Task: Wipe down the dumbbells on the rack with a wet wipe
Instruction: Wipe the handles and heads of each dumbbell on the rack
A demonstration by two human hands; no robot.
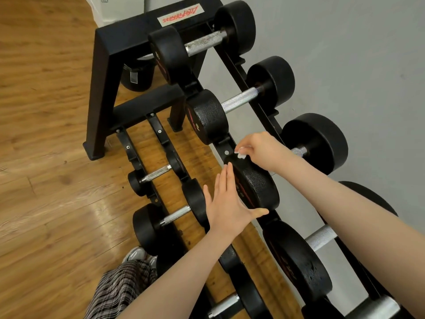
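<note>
My right hand [259, 149] sits just right of frame centre with its fingers curled down and pinched on a small white wet wipe [241, 155], which peeks out under the fingertips. The wipe is pressed on the top edge of the near head [253, 185] of the third dumbbell from the top on the upper rail. My left hand [226, 203] is directly below it in the frame, fingers straight and together, thumb spread out to the right. Its palm lies flat against the outer face of that same head, so I judge it is bracing the weight.

From the wipe, the dumbbell's long axis runs right and slightly up, through the knurled handle [299, 151] to the far head [315, 141] against the grey wall [356, 54]. The right forearm crosses over the handle. I judge the wiping hand is the nearer one to the uncovered surface: the curved rim falls away below the wipe, towards my left thumb.

The rack [110, 72] runs diagonally from upper left to lower right, with more dumbbells above and below this one.
</note>
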